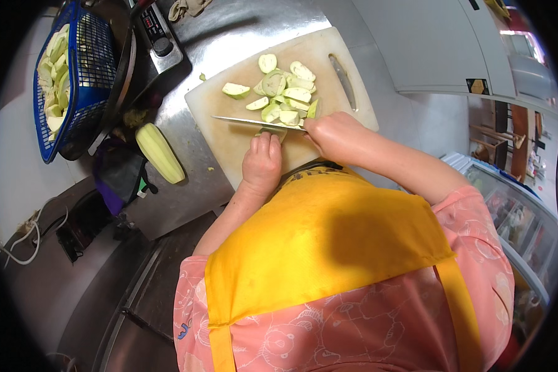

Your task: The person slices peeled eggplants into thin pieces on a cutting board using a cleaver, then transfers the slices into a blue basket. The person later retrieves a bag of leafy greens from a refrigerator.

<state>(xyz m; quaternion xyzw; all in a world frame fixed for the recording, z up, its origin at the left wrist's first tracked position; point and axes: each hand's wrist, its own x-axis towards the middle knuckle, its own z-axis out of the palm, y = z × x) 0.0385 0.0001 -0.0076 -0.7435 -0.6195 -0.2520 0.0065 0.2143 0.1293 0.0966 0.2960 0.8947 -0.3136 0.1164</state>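
My right hand (332, 135) grips the handle of a kitchen knife (246, 120), whose blade points left across a white plastic cutting board (204, 100). Just below the blade, the fingertips of my left hand (263, 160) hold down a piece of pale green eggplant (277, 133), mostly hidden by the fingers and knife. Beyond the blade lies a loose heap of cut eggplant chunks (297, 94), with one chunk (235, 90) apart to the left. A whole peeled eggplant (160, 153) rests on the steel counter left of the board.
A blue plastic basket (76, 86) of cut eggplant stands at the upper left, beside a dark wok (129, 60) and an induction cooker (160, 44). A dark cloth item (118, 169) lies at the counter's left edge. Along the right is a glass-topped display fridge (516, 209).
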